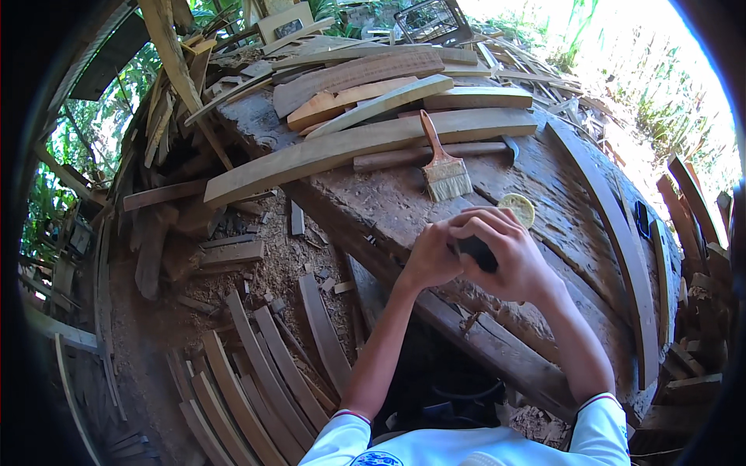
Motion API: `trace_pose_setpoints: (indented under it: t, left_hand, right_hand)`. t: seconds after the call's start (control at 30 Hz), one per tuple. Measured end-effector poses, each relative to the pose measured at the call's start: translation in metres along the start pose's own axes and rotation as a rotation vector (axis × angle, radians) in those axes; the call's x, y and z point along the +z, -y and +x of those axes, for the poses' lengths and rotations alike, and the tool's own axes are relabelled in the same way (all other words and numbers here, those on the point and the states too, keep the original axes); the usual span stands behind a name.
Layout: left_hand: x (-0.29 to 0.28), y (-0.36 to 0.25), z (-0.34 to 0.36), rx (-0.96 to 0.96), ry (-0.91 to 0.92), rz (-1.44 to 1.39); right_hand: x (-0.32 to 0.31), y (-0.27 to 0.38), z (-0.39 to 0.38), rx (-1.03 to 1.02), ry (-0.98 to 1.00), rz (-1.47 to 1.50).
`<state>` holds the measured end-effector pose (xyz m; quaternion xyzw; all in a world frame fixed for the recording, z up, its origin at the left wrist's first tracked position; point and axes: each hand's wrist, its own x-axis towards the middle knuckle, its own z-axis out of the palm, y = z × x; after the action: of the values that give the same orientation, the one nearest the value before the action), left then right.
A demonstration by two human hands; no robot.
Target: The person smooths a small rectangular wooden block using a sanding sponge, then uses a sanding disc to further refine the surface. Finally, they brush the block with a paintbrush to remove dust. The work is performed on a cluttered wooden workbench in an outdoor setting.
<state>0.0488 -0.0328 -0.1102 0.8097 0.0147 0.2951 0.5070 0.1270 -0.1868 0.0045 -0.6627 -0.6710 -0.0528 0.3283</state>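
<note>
Frame centre: both hands, left hand (431,256) and right hand (509,252), together, clamped on a small black object (475,252), mostly hidden; bench (544,186) below.

Both hands meet over near part of workbench (544,186), left hand (432,256) touching right hand (509,252), small object (475,252) clasped between them. Round lid (517,208) on bench just behind right hand. Paintbrush (443,167) lies behind lid, handle pointing away. Hammer (435,155) crosswise under brush handle. Long plank (365,144) just behind hammer, more planks stacked behind it. Curved strip (614,233) along bench's right edge. Curved slats (256,380) on ground, left of left forearm.
</note>
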Motion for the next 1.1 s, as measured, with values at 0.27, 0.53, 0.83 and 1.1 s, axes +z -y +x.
trace_pose_setpoints:
  t: [0.27, 0.53, 0.83, 1.1]
  left_hand:
    - [0.001, -0.004, 0.002, -0.073, -0.017, -0.136]
    - [-0.006, -0.009, 0.001, -0.100, 0.052, -0.051]
    - [-0.005, -0.015, 0.003, -0.107, 0.059, -0.062]
    - [-0.009, -0.019, 0.006, -0.109, 0.086, -0.116]
  right_hand:
    - [-0.002, -0.005, 0.002, 0.014, -0.016, -0.016]
    - [0.008, -0.004, -0.001, 0.058, -0.095, -0.143]
    - [0.013, -0.009, -0.002, 0.057, -0.176, -0.122]
    - [-0.007, -0.028, -0.008, 0.122, -0.052, -0.064]
